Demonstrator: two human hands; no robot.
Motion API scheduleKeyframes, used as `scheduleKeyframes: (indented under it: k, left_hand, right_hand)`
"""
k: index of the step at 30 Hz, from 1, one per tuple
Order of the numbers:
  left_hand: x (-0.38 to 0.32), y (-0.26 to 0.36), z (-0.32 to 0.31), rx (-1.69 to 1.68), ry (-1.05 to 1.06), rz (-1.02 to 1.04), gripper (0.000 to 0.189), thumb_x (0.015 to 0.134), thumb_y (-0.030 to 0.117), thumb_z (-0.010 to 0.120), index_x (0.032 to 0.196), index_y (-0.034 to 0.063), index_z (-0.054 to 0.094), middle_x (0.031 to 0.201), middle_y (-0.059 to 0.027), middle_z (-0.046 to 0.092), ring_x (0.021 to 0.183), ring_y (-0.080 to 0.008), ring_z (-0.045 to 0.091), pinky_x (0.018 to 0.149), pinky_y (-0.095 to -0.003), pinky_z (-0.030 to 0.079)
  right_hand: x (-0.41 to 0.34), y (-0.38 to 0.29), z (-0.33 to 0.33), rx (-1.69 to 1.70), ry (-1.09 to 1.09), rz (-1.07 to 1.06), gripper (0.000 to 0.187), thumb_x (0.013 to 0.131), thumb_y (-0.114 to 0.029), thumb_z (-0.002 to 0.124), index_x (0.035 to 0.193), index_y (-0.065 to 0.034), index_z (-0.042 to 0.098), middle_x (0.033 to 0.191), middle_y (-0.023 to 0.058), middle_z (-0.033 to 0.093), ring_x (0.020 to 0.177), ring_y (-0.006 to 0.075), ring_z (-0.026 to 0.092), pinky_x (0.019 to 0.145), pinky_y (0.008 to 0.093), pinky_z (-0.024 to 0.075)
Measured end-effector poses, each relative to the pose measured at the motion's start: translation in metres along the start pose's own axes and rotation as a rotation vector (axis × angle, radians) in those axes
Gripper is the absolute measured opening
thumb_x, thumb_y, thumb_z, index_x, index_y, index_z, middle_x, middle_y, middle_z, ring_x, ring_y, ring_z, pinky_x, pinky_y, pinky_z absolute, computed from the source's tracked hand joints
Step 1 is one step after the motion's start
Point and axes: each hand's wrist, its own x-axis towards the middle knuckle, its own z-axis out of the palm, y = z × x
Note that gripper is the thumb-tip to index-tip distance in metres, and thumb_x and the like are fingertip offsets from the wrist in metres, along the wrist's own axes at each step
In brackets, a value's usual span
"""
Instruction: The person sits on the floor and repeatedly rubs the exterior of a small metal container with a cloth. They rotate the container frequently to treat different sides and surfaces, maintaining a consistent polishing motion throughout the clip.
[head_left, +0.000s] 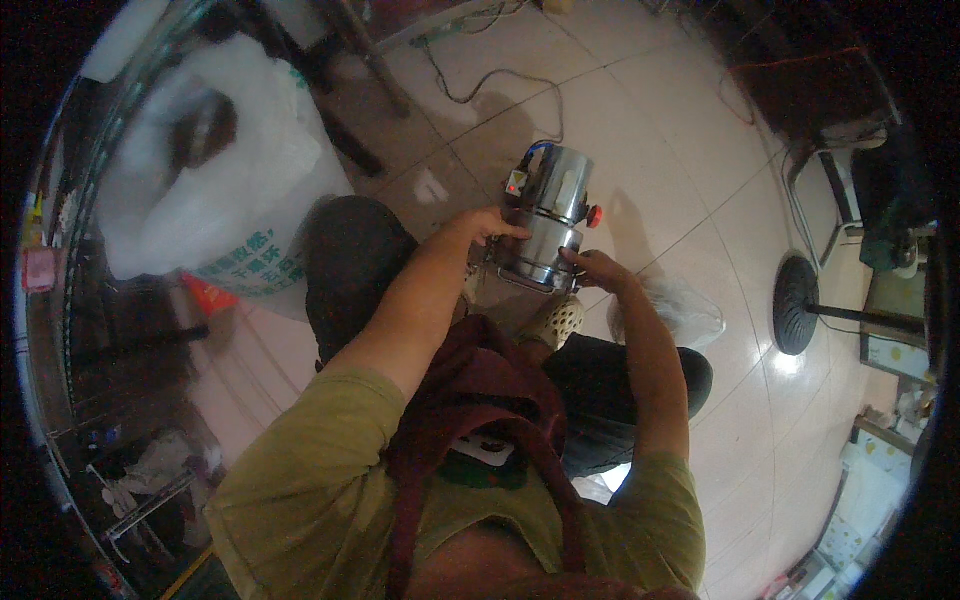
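Note:
A stainless steel electric grinder (564, 180) is in front of me, between my knees. It has a red knob (595, 217) on its right side and a small switch box (517, 182) with a lit red light on its left. A wire handle (527, 285) shows at the end nearest me. My left hand (495, 225) grips the metal body from the left, thumb side on top. From the right, my right hand (598, 268) holds the same section near a latch. The undersides of both grips are hidden.
A black power cord (499, 73) runs from the grinder across the tiled floor (667, 142). Left of my knee stands a large white plastic sack (247, 172) with green print. A clear plastic bag (679, 311) lies by my right knee, and a round black stand base (795, 304) is farther right.

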Motion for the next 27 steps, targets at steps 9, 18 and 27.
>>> scheduleKeyframes:
  k: [9, 18, 27]
  left_hand:
    - [-0.054, 0.029, 0.008, -0.093, 0.118, 0.087, 0.099, 0.061, 0.078, 0.071, 0.118, -0.0027, 0.061, 0.116, -0.0148, 0.059, 0.102, -0.0288, 0.058, 0.083, -0.0418, 0.050]
    - [-0.041, 0.026, -0.019, -0.135, 0.141, 0.167, 0.098, 0.073, 0.083, 0.051, 0.127, 0.0012, 0.058, 0.125, -0.0178, 0.058, 0.119, -0.0326, 0.052, 0.100, -0.0485, 0.039]
    - [0.025, 0.017, -0.035, -0.630, 0.255, 0.274, 0.063, 0.084, 0.067, 0.055, 0.110, 0.0109, 0.064, 0.106, -0.0067, 0.063, 0.095, -0.0232, 0.059, 0.077, -0.0409, 0.048]
  right_hand:
    - [-0.016, -0.007, -0.001, -0.004, 0.075, 0.026, 0.087, 0.077, -0.076, 0.058, 0.110, 0.0038, 0.064, 0.100, 0.0141, 0.065, 0.084, 0.0217, 0.062, 0.074, 0.0336, 0.0530]
    - [-0.031, -0.012, -0.020, 0.244, 0.148, -0.059, 0.073, 0.081, -0.071, 0.058, 0.108, -0.0038, 0.066, 0.086, 0.0103, 0.064, 0.065, 0.0182, 0.059, 0.059, 0.0354, 0.0514]
    - [-0.030, -0.018, -0.047, 1.068, 0.096, -0.336, 0.037, 0.099, -0.040, 0.051, 0.105, -0.0043, 0.057, 0.086, 0.0100, 0.063, 0.069, 0.0192, 0.059, 0.059, 0.0327, 0.0503]
